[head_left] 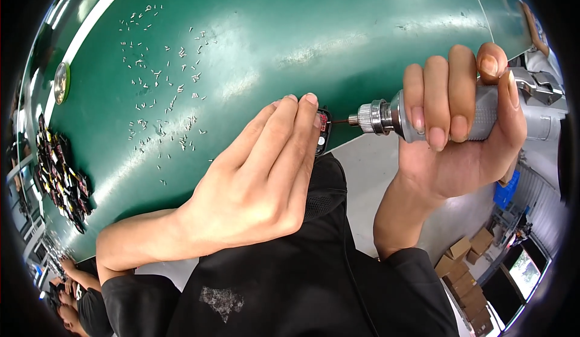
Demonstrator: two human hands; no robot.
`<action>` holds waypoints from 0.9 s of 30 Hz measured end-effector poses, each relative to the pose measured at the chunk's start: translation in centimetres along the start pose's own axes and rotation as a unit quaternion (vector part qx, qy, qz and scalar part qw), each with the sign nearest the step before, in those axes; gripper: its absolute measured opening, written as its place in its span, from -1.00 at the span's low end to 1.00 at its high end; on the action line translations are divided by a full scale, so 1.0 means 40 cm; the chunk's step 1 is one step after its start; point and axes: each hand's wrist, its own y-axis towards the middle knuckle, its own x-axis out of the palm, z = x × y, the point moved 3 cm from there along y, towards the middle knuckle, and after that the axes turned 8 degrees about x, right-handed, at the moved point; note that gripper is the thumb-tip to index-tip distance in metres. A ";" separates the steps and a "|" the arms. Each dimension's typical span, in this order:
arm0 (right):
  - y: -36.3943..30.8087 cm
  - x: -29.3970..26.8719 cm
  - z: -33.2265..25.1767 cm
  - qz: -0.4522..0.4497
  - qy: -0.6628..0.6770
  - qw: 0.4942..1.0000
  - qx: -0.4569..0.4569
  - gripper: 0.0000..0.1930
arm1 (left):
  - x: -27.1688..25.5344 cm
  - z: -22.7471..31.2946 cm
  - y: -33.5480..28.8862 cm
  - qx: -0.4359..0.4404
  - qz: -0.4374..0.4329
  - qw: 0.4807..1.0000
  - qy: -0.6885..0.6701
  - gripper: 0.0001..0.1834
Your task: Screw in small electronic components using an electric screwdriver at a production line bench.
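Note:
My right hand (462, 119) grips a grey and silver electric screwdriver (393, 116), held sideways with its thin bit pointing left. The bit tip meets a small black part with red and white details (322, 133) at the edge of the green table (302, 29). My left hand (260, 183) lies over that part, fingers together and fingertips pressing it; most of the part is hidden under the fingers.
Several small silver screws (163, 89) lie scattered on the green table's left half. A pile of dark small parts (57, 180) sits at the left edge, a round tin (61, 82) beyond it. Cardboard boxes (465, 264) stand on the floor lower right. Another person's hands (66, 276) show lower left.

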 end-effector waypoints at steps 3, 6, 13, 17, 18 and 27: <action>0.003 0.004 0.015 0.020 -0.006 1.000 0.014 -0.75 | -0.004 -0.001 -0.004 -0.018 -0.003 1.000 -0.017 -0.64; 0.011 0.002 0.019 0.030 0.009 0.999 0.021 -0.77 | -0.006 -0.004 0.001 -0.007 0.004 1.000 0.013 -0.64; 0.028 -0.019 0.034 -0.064 0.000 0.997 0.036 -0.77 | -0.009 -0.009 -0.010 -0.022 -0.003 0.999 -0.035 -0.61; 0.038 0.012 0.010 -0.041 -0.047 0.996 0.066 -0.77 | -0.008 -0.008 -0.007 -0.025 0.002 0.999 -0.043 -0.57; 0.037 0.012 0.007 -0.041 -0.050 0.996 0.067 -0.77 | -0.008 -0.007 -0.004 -0.024 0.005 0.999 -0.047 -0.56; 0.044 0.008 0.014 -0.038 -0.042 0.996 0.072 -0.79 | -0.002 -0.007 -0.008 -0.021 0.013 0.998 -0.052 -0.55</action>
